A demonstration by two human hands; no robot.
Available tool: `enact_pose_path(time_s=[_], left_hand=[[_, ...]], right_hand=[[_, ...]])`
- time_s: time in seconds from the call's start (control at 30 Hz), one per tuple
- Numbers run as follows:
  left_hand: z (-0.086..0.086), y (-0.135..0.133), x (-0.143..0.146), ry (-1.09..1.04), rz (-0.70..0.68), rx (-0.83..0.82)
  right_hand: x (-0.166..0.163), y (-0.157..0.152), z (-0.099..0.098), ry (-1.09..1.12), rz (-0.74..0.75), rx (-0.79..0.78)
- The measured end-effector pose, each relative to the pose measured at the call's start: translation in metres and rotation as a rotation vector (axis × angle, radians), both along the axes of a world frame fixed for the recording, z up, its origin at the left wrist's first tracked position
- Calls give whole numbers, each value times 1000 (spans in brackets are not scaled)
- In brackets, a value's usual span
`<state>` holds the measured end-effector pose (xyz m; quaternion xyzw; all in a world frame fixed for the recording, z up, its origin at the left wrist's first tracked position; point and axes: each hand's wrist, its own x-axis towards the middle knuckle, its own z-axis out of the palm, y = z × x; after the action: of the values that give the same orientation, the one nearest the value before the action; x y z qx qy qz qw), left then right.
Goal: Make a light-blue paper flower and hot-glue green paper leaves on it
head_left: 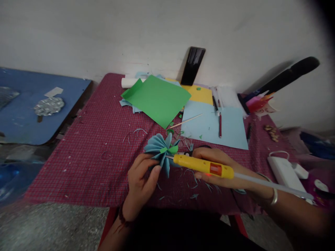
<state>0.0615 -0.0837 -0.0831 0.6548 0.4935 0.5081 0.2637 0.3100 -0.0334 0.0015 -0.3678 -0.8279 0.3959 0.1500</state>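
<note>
Between the thumb and fingers of my left hand [142, 176] is a blue paper flower [158, 146] with fan-like petals and small green paper pieces [171, 150] at its centre. My right hand [216, 165] grips a yellow hot glue gun [201, 165], its metal nozzle pointing left and meeting the flower near the middle. A long translucent glue stick [272, 186] sticks out of the gun's back end. Whether glue is coming out at the tip is too small to tell. Behind the gun, dark scissors [187, 153] are partly hidden by my right hand.
Green paper [158, 99], light blue paper [209, 125] and a thin wooden stick [185, 121] lie on the red checked cloth [99, 146]. A phone [193, 66] leans on the wall. Pens [220, 125] rest on the blue sheet. At right is a white power strip [284, 174]. Paper scraps are scattered about.
</note>
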Motion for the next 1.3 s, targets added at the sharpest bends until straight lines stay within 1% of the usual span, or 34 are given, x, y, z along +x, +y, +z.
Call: enact_pose_path(time_s=[0.13,0.33,0.5,0.67,0.77,0.83,0.93,1.0,1.1,1.2,1.23,1.3], left_hand=[[0,-1,1,0,13,-2],[1,-1,3,44,48,31],[-5,3,5,136,101,99],[-13,6,10,237,62,142],[-12,6,13,316,64,142],[-9,6,15,331,74,173],[-6,7,15,325,74,236],[-8,8,14,316,89,256],[-13,7,14,257,156,225],[-15,6,17,132,248,188],[-14,6,18,110,242,170],[-9,6,19,100,176,128]], right_hand=[[1,-1,-1,-13,-18,-26],[2,-4,0,-24,-49,-1],[2,-4,1,-10,-45,-1],[3,-5,2,8,-54,-3],[5,-5,1,17,-58,-3],[5,-5,0,22,-50,-2],[6,-5,2,13,-50,12],[7,-6,3,3,-60,22],[8,-9,2,10,-63,6],[10,-11,-1,32,-59,-7],[10,-12,-2,33,-59,-8],[11,-12,-4,37,-67,-10]])
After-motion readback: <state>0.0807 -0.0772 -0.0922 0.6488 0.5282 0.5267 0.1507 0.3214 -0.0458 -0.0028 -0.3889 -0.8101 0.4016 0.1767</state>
